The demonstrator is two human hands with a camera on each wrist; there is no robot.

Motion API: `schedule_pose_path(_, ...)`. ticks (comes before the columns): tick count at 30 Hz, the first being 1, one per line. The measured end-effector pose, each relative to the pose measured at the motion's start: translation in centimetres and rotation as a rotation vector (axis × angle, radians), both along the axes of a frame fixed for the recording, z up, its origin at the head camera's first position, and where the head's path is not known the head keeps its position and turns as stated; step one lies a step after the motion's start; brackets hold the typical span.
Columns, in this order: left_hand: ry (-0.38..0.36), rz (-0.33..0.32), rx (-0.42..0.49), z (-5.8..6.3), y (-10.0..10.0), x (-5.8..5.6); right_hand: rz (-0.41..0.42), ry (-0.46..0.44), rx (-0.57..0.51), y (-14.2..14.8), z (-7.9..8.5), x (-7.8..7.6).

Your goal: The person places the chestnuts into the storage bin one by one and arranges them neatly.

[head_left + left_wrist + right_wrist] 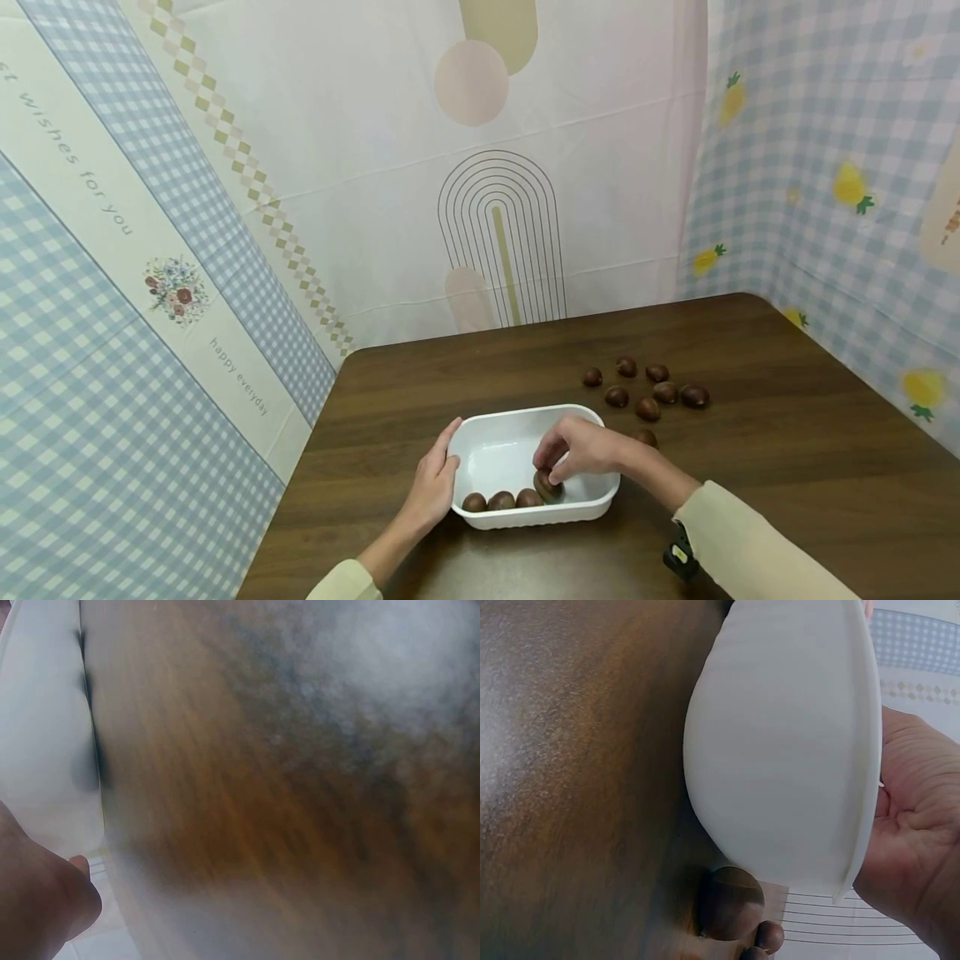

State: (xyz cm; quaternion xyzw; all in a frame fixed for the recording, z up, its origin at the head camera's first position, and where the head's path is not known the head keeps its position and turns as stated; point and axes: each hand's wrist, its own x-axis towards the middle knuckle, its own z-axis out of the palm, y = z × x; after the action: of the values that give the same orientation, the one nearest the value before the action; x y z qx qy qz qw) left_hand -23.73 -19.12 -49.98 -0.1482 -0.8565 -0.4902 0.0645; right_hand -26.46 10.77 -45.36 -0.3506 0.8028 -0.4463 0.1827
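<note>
A white oblong dish (480, 522) with rounded corners stands on the table. My left hand (433, 483) holds its left end, thumb over the rim and fingers along the outside; the left wrist view catches part of that hand (45, 900) beside the dish wall. Inside, three brown chestnuts (501, 500) line the near side from the left corner. Reaching in over the right end, my right hand (581, 446) pinches another chestnut (548, 487) at the right of that row. In the right wrist view the dish wall (780, 750) hides the fingertips of this hand (915, 817).
Several loose chestnuts (647, 408) lie on the dark wooden table (787, 433) behind and right of the dish. One chestnut (646, 437) sits close by the right forearm, partly covered by it. Patterned cloth (360, 167) hangs behind the table and along both sides.
</note>
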Motion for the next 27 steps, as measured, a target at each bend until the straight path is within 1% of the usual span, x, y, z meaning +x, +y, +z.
schedule_pose_path(6,0.003,-0.005,-0.002,0.1,0.1,0.0,0.007,-0.029,0.019,0.2,0.4,0.2)
schedule_pose_path(14,0.002,0.001,-0.003,0.2,0.2,0.0,0.039,-0.017,0.039,0.4,0.9,0.5)
schedule_pose_path(18,-0.003,0.000,-0.002,0.1,0.1,0.1,0.028,-0.009,0.046,0.6,1.0,0.6)
schedule_pose_path(20,0.001,-0.002,-0.006,0.1,0.1,0.1,0.010,-0.010,0.043,0.7,1.0,0.6)
schedule_pose_path(27,-0.013,-0.001,-0.005,0.0,0.1,-0.1,-0.041,0.018,-0.022,1.9,1.1,0.3)
